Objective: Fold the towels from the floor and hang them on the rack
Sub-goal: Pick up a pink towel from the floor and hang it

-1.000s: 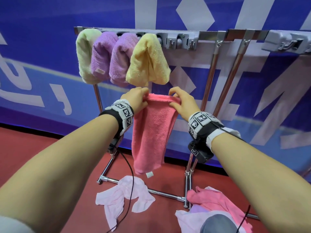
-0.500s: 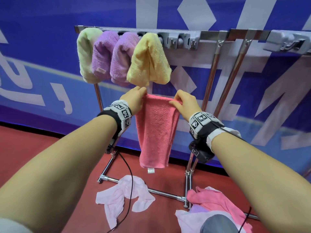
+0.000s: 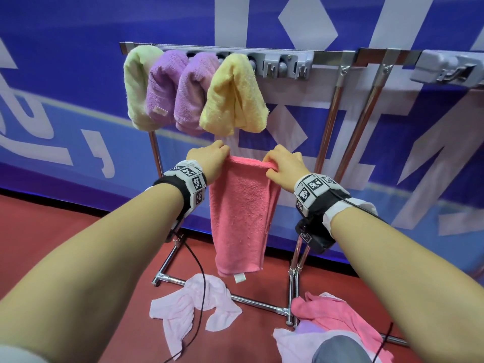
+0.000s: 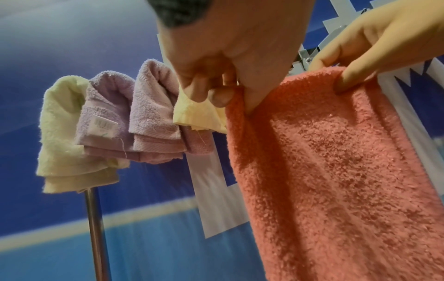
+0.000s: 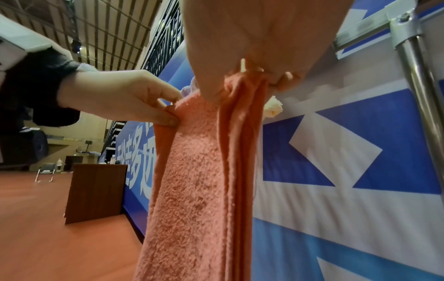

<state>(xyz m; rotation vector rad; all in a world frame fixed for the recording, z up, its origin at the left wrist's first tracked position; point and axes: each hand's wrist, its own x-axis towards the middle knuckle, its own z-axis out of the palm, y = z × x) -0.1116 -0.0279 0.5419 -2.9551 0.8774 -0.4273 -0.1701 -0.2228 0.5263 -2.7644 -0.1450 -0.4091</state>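
A folded pink towel (image 3: 241, 216) hangs in the air in front of the rack (image 3: 327, 55), below its top bar. My left hand (image 3: 212, 158) pinches its upper left corner (image 4: 236, 98) and my right hand (image 3: 281, 163) pinches its upper right corner (image 5: 240, 83). A white label (image 3: 239, 278) dangles from its bottom edge. On the rack's left end hang a green towel (image 3: 137, 85), two purple towels (image 3: 180, 90) and a yellow towel (image 3: 234, 98). Grey clips (image 3: 284, 66) to the right of the yellow towel hold nothing.
On the red floor lie a pale pink towel (image 3: 191, 307) by the rack's base bar (image 3: 235, 297) and a heap of pink and pale towels (image 3: 335, 326) at the lower right. A blue banner wall (image 3: 65, 87) stands close behind the rack. A brown cabinet (image 5: 96, 192) stands far left.
The pink towel has been drawn flat and hangs straighter between my hands. Both hands have risen a little toward the rack's bar.
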